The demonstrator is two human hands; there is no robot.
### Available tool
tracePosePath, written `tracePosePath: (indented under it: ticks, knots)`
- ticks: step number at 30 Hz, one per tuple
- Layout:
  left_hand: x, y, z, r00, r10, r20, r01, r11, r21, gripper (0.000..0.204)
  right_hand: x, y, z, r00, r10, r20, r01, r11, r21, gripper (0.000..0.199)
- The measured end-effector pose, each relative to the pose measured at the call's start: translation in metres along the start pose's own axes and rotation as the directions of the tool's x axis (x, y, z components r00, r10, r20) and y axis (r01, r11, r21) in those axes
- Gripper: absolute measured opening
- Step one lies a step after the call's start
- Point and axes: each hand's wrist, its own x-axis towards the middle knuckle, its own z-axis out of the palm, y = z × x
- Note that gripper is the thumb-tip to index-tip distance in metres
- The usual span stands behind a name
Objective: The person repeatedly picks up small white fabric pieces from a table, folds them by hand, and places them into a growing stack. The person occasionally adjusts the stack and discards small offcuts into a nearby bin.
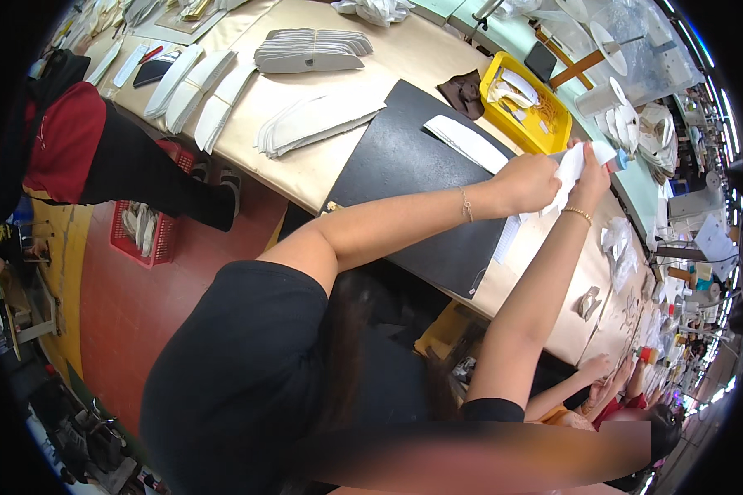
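My left hand (530, 185) is closed on one edge of a white, flat, curved piece (568, 178), fabric or paper by its look. My right hand (590, 177) grips the same piece from the other side, so it is stretched between both hands. A light-blue and red cylindrical object (617, 162) shows just beyond my right hand; I cannot tell whether the hand touches it. Below and left of the hands lies a black mat (396, 157) on the table. On its far part rests a fanned stack of white strips (468, 142).
A yellow tray (516, 124) with small items stands beyond the mat, beside a dark brown cloth (462, 92). Bundled pale pieces (314, 51) lie to the left. A red basket (144, 231) sits on the floor near another person's legs (153, 153). Co-workers' hands (598, 367) are at right.
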Motion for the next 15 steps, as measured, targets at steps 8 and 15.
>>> tracePosePath:
  ticks: [8, 15]
  knots:
    - [0.001, -0.007, -0.018, 0.996, -0.022, -0.089, 0.019, 0.999, -0.027, 0.03, 0.03, 0.008, 0.035, 0.999, 0.022, -0.028, -0.024, 0.995, -0.095, 0.021]
    - [-0.022, 0.04, -0.051, 0.998, -0.062, -0.011, 0.06, 0.986, -0.157, 0.029, 0.08, 0.029, 0.017, 0.888, -0.46, 0.014, 0.226, 0.408, -0.885, 0.034]
